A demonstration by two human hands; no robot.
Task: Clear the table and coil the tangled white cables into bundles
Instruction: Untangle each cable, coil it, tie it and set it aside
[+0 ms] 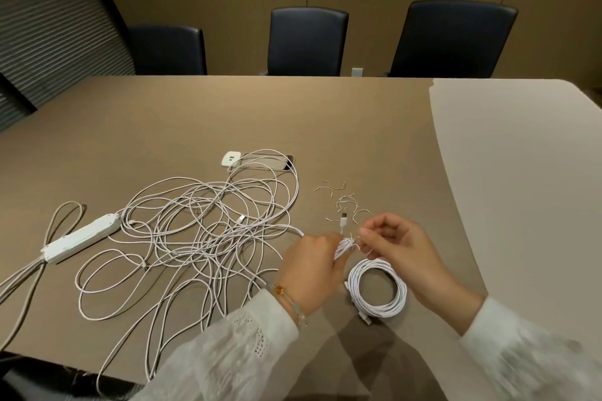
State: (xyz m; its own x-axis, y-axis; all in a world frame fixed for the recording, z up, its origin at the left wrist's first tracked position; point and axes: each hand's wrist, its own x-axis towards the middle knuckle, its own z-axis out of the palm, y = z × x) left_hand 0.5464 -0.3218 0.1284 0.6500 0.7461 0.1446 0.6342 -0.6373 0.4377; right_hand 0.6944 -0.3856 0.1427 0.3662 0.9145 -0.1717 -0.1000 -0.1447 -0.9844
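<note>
A tangle of white cables (202,234) sprawls over the brown table (358,127), left of centre. My left hand (311,267) grips a small folded bunch of cable (344,246); a USB plug (343,220) sticks up from it. My right hand (395,246) pinches a thin wire twist tie (356,242) at that bunch. One finished cable coil (378,291) lies flat on the table under my hands. Several loose twist ties (342,202) are scattered just beyond them.
A white power strip (83,236) with grey cords lies at the left. A white charger (229,159) and a table socket flap (267,161) sit behind the tangle. Three dark chairs (308,41) stand along the far edge. Some cable hangs over the near edge.
</note>
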